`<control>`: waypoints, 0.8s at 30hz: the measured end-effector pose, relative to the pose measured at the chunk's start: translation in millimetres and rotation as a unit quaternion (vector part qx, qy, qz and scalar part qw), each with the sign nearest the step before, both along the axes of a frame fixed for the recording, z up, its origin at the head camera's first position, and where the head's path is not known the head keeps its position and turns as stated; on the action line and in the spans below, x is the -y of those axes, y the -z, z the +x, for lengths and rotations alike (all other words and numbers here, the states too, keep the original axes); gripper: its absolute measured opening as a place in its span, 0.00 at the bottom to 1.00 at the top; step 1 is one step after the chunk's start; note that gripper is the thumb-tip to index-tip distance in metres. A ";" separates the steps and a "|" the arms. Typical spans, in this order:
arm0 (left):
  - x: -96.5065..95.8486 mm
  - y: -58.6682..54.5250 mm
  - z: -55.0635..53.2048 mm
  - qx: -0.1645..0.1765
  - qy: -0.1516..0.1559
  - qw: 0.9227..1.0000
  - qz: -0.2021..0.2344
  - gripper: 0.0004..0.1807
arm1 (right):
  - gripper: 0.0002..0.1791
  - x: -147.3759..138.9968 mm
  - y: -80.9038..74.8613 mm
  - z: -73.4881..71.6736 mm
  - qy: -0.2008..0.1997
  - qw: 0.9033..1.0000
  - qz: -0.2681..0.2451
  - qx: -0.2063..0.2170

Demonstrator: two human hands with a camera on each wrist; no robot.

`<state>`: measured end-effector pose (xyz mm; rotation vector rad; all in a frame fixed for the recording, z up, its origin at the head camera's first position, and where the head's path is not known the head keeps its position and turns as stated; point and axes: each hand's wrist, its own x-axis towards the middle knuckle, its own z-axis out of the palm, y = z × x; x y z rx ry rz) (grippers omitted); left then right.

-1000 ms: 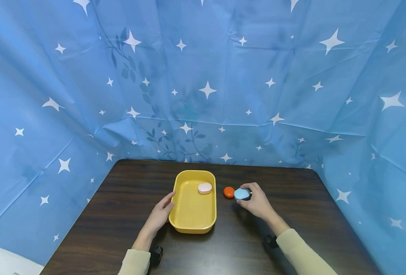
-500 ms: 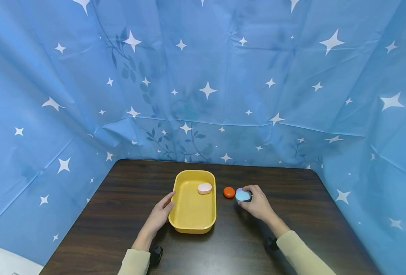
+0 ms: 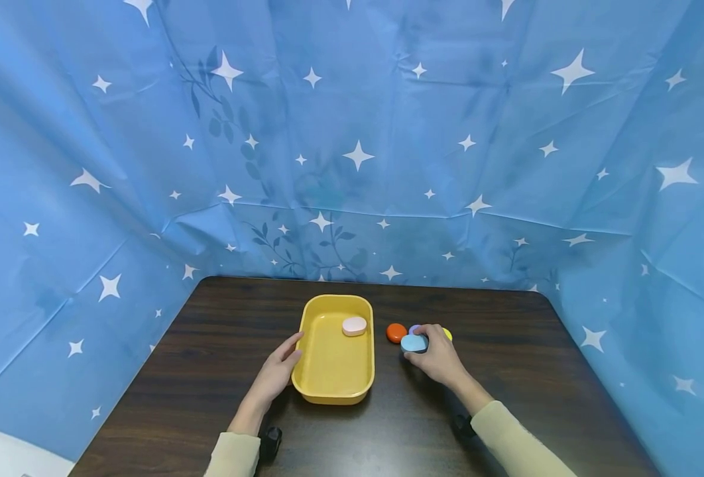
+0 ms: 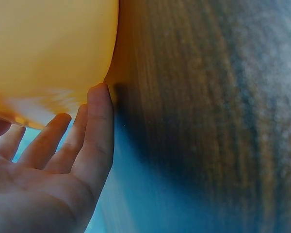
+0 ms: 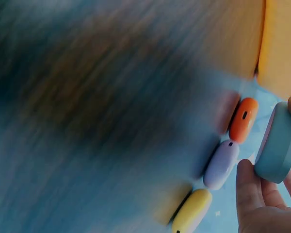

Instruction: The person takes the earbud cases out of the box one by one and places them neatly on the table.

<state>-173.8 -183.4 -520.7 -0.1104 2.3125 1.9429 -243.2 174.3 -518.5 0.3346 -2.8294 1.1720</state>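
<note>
A yellow tray (image 3: 331, 368) stands on the dark table with a pale pink oval piece (image 3: 354, 326) inside, near its right wall. At the tray's left side my left hand (image 3: 276, 374) touches the wall and rim with nearly straight fingers (image 4: 98, 111). To the right of the tray, my right hand (image 3: 440, 361) grips a light blue oval piece (image 5: 279, 145), shaped like a bar of soap, between thumb and fingers. Just beyond it are an orange oval piece (image 5: 243, 120), a lilac one (image 5: 221, 165) and a yellow one (image 5: 192, 211); the hand partly hides the last two in the head view.
The dark wood tabletop (image 3: 221, 331) ends at its back edge against a blue star-printed curtain (image 3: 352, 199). Each wrist bears a black camera, the left one (image 3: 270, 442) resting low over the table.
My right hand moves slightly left with the light blue piece, uncovering the yellow piece and part of the lilac one. The left hand and tray stay in place.
</note>
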 end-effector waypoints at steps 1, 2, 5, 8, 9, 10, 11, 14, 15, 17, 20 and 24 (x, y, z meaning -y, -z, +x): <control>-0.1 0.0 0.0 0.000 0.001 1.000 0.000 0.27 | 0.28 1.4 0.4 0.0 0.000 1.000 0.000 0.002; -0.2 -0.1 0.0 0.001 0.002 1.000 0.001 0.27 | 0.28 2.8 0.9 0.0 0.000 1.000 0.001 0.004; -0.5 -0.2 0.2 0.002 0.002 1.000 -0.001 0.27 | 0.28 6.8 2.2 -0.2 0.000 1.000 0.001 0.011; -0.7 -0.6 0.6 0.002 0.000 1.000 -0.004 0.27 | 0.28 10.5 3.1 -0.4 0.001 1.000 0.001 0.013; -0.8 -0.7 0.8 0.002 -0.002 1.000 -0.006 0.27 | 0.28 11.5 3.5 -0.4 0.001 1.000 0.002 0.014; -0.9 -0.8 0.9 0.002 -0.003 1.000 -0.008 0.27 | 0.27 12.5 3.8 -0.4 0.000 1.000 0.002 0.015; -0.9 -0.9 0.9 0.002 -0.003 1.000 -0.008 0.26 | 0.27 13.2 4.4 -0.6 0.000 1.000 0.003 0.015; -1.1 -1.0 0.9 0.001 -0.003 1.000 -0.009 0.27 | 0.27 15.1 5.5 -0.6 -0.004 1.000 0.007 0.018; -1.1 -0.9 0.8 0.001 -0.003 1.000 -0.009 0.27 | 0.27 15.6 5.7 -0.5 -0.005 1.000 0.007 0.019; -1.2 -0.6 0.7 0.000 -0.002 1.000 -0.007 0.27 | 0.28 16.7 5.5 -0.1 -0.009 1.000 0.008 0.021; -1.2 -0.3 0.8 -0.001 -0.002 1.000 -0.007 0.27 | 0.28 18.8 4.4 1.0 -0.013 1.000 0.001 0.024; -1.1 -0.6 1.0 -0.003 -0.004 1.000 -0.007 0.26 | 0.27 20.8 2.6 2.6 -0.013 0.999 -0.010 0.030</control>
